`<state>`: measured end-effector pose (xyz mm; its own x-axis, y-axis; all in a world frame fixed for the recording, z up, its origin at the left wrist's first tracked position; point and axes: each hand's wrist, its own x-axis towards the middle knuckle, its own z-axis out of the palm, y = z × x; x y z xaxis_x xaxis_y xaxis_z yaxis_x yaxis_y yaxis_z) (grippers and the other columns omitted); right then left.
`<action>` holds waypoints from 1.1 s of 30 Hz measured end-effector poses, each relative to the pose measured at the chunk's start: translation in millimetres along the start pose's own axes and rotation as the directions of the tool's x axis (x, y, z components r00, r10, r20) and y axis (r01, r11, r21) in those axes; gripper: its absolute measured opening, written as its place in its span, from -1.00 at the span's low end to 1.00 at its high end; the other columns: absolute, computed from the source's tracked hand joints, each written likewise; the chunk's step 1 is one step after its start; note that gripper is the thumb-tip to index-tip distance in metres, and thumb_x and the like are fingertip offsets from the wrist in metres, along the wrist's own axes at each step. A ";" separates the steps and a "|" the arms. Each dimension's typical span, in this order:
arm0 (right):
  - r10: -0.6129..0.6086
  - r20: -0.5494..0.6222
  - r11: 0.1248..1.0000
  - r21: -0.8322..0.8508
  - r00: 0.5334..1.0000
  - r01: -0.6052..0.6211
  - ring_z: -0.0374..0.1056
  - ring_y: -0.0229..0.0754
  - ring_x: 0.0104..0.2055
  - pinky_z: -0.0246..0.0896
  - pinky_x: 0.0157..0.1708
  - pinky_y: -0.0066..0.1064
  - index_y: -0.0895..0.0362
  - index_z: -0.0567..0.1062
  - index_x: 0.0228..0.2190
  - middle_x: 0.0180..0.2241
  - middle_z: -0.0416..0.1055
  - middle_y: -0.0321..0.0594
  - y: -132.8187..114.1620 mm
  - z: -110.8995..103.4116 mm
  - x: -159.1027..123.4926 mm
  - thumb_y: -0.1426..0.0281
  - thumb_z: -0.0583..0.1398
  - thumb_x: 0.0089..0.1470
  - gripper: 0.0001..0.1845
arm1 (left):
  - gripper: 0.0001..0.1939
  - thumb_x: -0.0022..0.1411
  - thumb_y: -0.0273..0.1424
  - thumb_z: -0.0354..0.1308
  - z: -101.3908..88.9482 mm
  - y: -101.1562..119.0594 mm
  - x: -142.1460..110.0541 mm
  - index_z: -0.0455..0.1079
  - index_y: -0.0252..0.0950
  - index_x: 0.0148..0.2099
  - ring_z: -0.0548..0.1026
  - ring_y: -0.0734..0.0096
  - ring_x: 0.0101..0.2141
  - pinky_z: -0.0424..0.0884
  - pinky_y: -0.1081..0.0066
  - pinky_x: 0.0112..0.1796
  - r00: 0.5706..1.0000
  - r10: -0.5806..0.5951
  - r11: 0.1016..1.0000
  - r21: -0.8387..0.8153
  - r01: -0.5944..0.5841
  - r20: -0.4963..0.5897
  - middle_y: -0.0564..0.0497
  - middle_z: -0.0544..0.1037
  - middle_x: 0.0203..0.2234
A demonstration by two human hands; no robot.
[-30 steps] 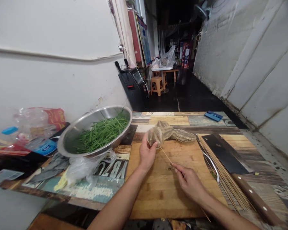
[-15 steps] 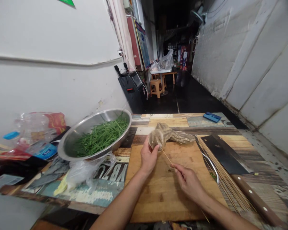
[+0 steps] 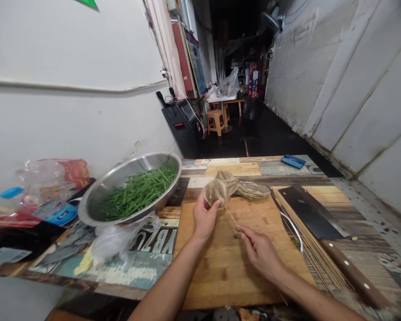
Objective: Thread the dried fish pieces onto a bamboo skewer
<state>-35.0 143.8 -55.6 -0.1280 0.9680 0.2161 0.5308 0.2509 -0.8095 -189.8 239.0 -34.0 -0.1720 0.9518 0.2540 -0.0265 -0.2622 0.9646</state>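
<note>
My left hand (image 3: pixel 204 217) is closed on a thin, greyish-brown, wrinkled piece of food that looks like tripe (image 3: pixel 215 191), above the far edge of the wooden cutting board (image 3: pixel 220 281). My right hand (image 3: pixel 261 250) pinches a thin bamboo skewer (image 3: pixel 231 216). The skewer's far end meets the piece at my left thumb; whether it pierces it is hard to make out. Its near end sticks out below my right wrist. More folded brownish pieces (image 3: pixel 252 189) lie just behind, at the board's far edge.
A cleaver (image 3: pixel 312 214) and a bundle of bamboo skewers (image 3: pixel 316 249) lie right of the board. At left stand a steel bowl (image 3: pixel 87 206) of cut green stalks (image 3: pixel 140 189), a plastic bag (image 3: pixel 115 240) and plastic bottles (image 3: pixel 58 214). A blue object (image 3: pixel 293 161) lies at the far right.
The piece in my left hand is spread a little rounder around the skewer's end. Both hands keep their grips, and the whole view has shifted slightly.
</note>
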 end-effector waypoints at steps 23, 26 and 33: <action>0.132 0.050 0.933 0.331 0.990 -0.142 0.41 -0.23 -0.47 0.34 -0.45 -0.44 0.20 0.43 -0.07 -0.47 0.50 -0.23 -7.8 -6.3 6.6 0.29 0.06 0.11 -0.61 | -0.45 -0.21 -0.47 0.39 -3.5 15.2 0.4 0.35 -0.29 -0.10 0.48 0.45 -0.30 0.38 0.42 -0.22 0.885 -0.385 0.807 -0.369 0.461 0.262 -0.01 0.53 -0.23; 0.104 -0.020 0.962 0.255 0.994 -0.095 0.45 -0.12 -0.17 0.36 -0.17 -0.29 0.18 0.47 -0.08 -0.19 0.52 -0.09 -4.3 -6.4 6.1 0.25 0.05 0.13 -0.60 | -0.50 -0.19 -0.49 0.38 -1.9 16.4 -1.1 0.36 -0.31 -0.13 0.48 0.48 -0.35 0.40 0.45 -0.28 0.859 -0.435 0.759 -0.403 0.511 0.270 -0.01 0.53 -0.26; 0.005 0.044 1.000 0.025 0.999 -0.006 0.44 -0.09 -0.11 0.30 -0.07 -0.25 0.17 0.39 0.03 -0.14 0.50 -0.07 4.9 -2.8 1.4 0.31 -0.06 0.20 -0.55 | -0.58 -0.17 -0.55 0.36 -2.4 15.4 -2.0 0.38 -0.34 -0.18 0.48 0.50 -0.43 0.44 0.48 -0.36 0.816 -0.512 0.680 -0.452 0.577 0.269 -0.01 0.54 -0.36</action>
<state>-30.2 146.4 -57.7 -0.1618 0.9688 0.1876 0.5109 0.2449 -0.8240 -192.2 232.7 -19.8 0.1384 0.9534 -0.2681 -0.5626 0.2985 0.7710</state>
